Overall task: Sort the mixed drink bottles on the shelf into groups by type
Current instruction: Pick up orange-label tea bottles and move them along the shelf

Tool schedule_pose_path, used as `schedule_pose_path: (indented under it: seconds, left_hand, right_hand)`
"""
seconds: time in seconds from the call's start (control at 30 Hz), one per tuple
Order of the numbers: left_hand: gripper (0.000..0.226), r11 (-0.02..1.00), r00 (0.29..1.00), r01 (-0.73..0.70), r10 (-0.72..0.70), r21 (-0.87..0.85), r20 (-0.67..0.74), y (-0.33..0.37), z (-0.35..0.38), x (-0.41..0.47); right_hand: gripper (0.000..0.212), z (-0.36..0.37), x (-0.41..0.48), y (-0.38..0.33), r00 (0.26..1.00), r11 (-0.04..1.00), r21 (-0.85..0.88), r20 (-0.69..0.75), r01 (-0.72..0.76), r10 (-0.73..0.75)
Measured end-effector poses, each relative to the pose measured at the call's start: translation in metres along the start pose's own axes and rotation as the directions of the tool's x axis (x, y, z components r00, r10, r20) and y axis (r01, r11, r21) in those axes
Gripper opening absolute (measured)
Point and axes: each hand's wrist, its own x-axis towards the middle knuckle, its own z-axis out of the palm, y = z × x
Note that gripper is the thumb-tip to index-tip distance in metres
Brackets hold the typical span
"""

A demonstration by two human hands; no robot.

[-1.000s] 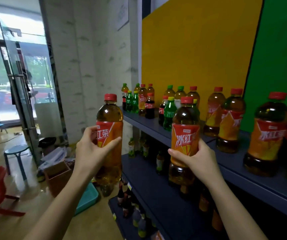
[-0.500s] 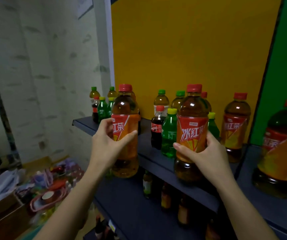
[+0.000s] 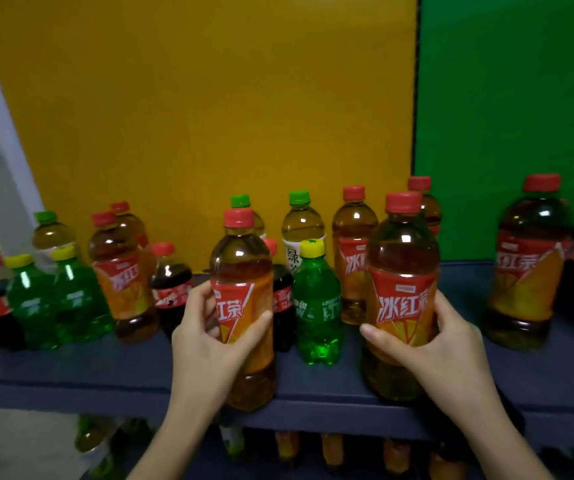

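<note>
My left hand grips an iced tea bottle with a red cap and red-orange label, held upright in front of the dark shelf. My right hand holds a second, larger iced tea bottle at the shelf's front edge. Behind them stand mixed bottles: a green soda bottle with a yellow cap, cola bottles, green-capped tea bottles and more iced tea bottles.
A big iced tea bottle stands on the shelf at the right before the green panel. A yellow panel backs the left section. More bottles fill the lower shelf. A white wall lies at far left.
The view has turned right and closed in on the shelf. Both hands, each still holding its iced tea bottle, have come up to the shelf's front edge.
</note>
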Motion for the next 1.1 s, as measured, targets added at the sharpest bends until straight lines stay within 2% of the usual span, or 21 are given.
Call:
schedule_pose_path:
  seconds: [0.23,0.4,0.53,0.6,0.8,1.0,1.1]
  left_hand:
    - [0.070,0.998,1.000,-0.018,0.020,-0.063,0.020,-0.025,-0.002,0.007]
    - [0.074,0.997,0.998,-0.063,0.062,0.036,0.031,-0.038,0.001,0.017]
    - [0.071,0.990,0.996,-0.084,0.080,0.112,0.041,-0.043,0.005,0.027]
    - [0.072,0.994,0.997,-0.062,0.058,0.093,0.050,-0.044,0.006,0.029]
    - [0.072,0.995,0.996,-0.045,0.037,0.093,0.082,-0.048,0.012,0.034]
    - [0.070,0.994,0.995,-0.026,0.015,0.109,0.099,-0.049,0.013,0.038]
    - [0.077,0.996,0.992,0.011,-0.022,0.086,0.124,-0.051,0.010,0.039]
  right_hand:
    - [0.063,-0.005,-0.008,0.008,0.984,0.986,-0.155,-0.171,-0.067,0.040]
    - [0.058,-0.016,-0.001,0.012,0.969,0.961,-0.237,-0.232,-0.141,0.085]
    - [0.086,-0.024,0.008,0.021,0.952,0.942,-0.271,-0.281,-0.198,0.120]
    - [0.086,-0.026,0.013,0.024,0.956,0.951,-0.243,-0.265,-0.191,0.125]
    - [0.068,-0.027,0.033,0.032,0.980,0.976,-0.165,-0.162,-0.145,0.118]
    - [0.063,-0.026,0.044,0.040,0.987,0.987,-0.082,-0.086,-0.142,0.135]
    - [0.062,-0.028,0.043,0.041,0.989,0.987,-0.063,-0.039,-0.146,0.144]
